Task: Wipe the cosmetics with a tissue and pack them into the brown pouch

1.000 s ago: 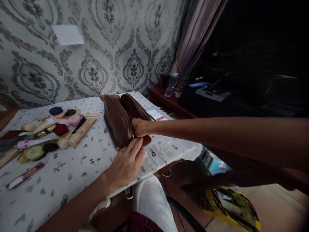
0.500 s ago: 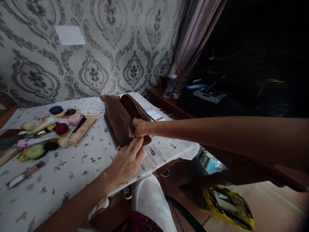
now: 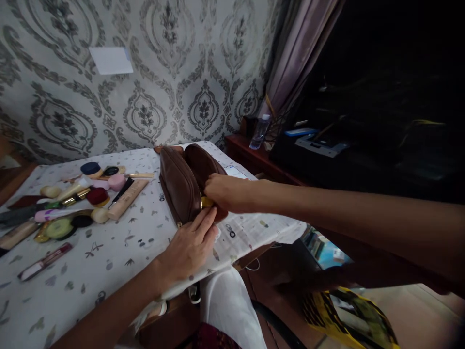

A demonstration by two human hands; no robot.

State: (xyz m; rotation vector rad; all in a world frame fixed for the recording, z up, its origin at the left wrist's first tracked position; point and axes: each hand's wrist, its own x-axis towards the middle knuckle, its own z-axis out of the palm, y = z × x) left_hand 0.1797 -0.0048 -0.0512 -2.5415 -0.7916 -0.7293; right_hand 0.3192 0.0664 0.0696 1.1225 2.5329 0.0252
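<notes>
A brown leather-like cosmetic bag (image 3: 179,177) lies unzipped on the patterned tablecloth, its two halves parted. My left hand (image 3: 191,245) pinches the near end of the bag, fingers together over its edge by the zip. At the bag's opening is my right hand (image 3: 227,194), closed, knuckles up. Something yellow (image 3: 206,202) shows just below its fingers; its kind is hidden. Left of the bag lies a heap of make-up: a beige tube (image 3: 129,198), a dark red-lidded jar (image 3: 98,196), a pink sponge (image 3: 116,182) and several brushes. A lip gloss tube (image 3: 45,261) lies apart, nearer me.
A phone (image 3: 238,172) lies partly hidden behind my right forearm. Beyond the table, a water bottle (image 3: 260,132) stands on a dark red surface. A yellow and black bag (image 3: 348,315) sits on the floor at right. The patterned wall (image 3: 156,97) bounds the table's far side.
My right hand has risen slightly out of the bag's opening, and yellow now shows beneath its fingers. My left hand stays on the bag's near end. The view has shifted slightly.
</notes>
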